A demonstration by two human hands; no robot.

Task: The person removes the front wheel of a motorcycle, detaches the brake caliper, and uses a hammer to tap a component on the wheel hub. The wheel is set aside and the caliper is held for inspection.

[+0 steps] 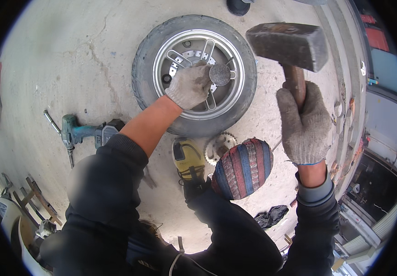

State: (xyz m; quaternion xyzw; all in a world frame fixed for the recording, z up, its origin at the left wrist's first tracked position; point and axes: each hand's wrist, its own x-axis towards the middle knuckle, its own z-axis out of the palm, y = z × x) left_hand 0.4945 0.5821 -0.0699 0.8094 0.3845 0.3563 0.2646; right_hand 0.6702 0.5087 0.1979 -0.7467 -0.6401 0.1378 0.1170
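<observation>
A wheel with a black tyre [145, 69] and a silver spoked rim [161, 50] lies flat on the concrete. Over its hub, my left hand [189, 87], in a grey knit glove, is closed around a metal bar [219, 74] whose round grey end faces up. The bar's lower end is hidden, so whether it touches the hub cannot be told. To the right, my right hand [306, 129], also gloved, grips the wooden handle of a heavy sledgehammer [292, 46]. The hammer's blocky steel head is raised, apart from the bar.
A teal cordless power tool [81, 132] lies left of the wheel. Near my yellow shoe [188, 156] are a toothed sprocket [212, 154] and a striped cushion [244, 169]. A black plastic bag [272, 216] lies farther back. A step edge [345, 69] runs along the right.
</observation>
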